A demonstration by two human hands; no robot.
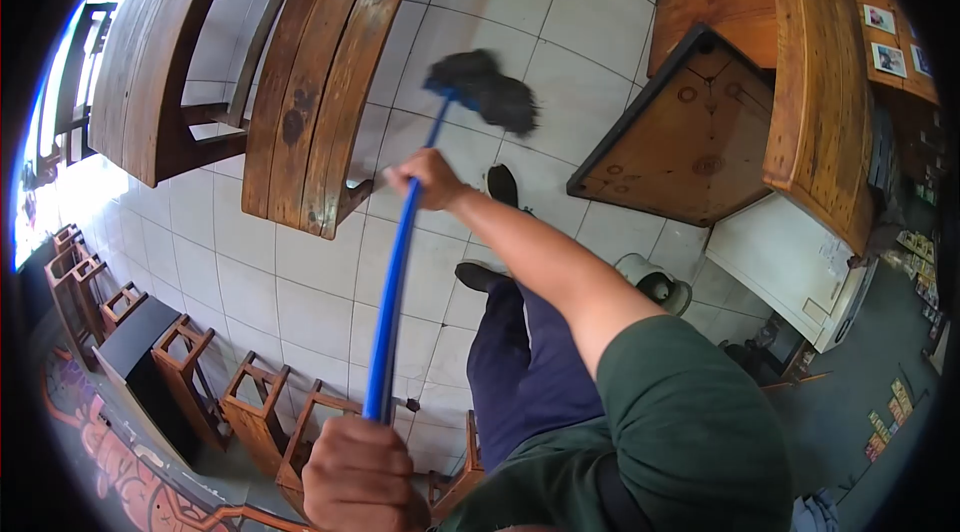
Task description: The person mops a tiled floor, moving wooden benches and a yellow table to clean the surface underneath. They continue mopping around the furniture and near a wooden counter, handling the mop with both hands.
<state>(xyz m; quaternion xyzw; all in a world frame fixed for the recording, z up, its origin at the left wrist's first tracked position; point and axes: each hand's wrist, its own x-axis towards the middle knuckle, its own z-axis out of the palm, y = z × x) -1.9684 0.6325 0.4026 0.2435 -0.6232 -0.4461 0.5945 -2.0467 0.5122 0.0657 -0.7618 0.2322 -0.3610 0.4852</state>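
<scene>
A mop with a blue pole slants from the bottom of the view up to a dark, shaggy head, which rests on the white floor tiles and looks blurred. My right hand, at the end of my outstretched arm, is closed round the lower pole, not far from the mop head. Close to the camera, my left hand grips the pole's top end in a fist. Both of my dark shoes are on the tiles, just right of the lower pole.
A wooden bench stands left of the mop head, beside a wooden table. Right are a dark-edged board, a wooden counter and a white cabinet. A pale bucket is near my legs. Wooden stools line the lower left.
</scene>
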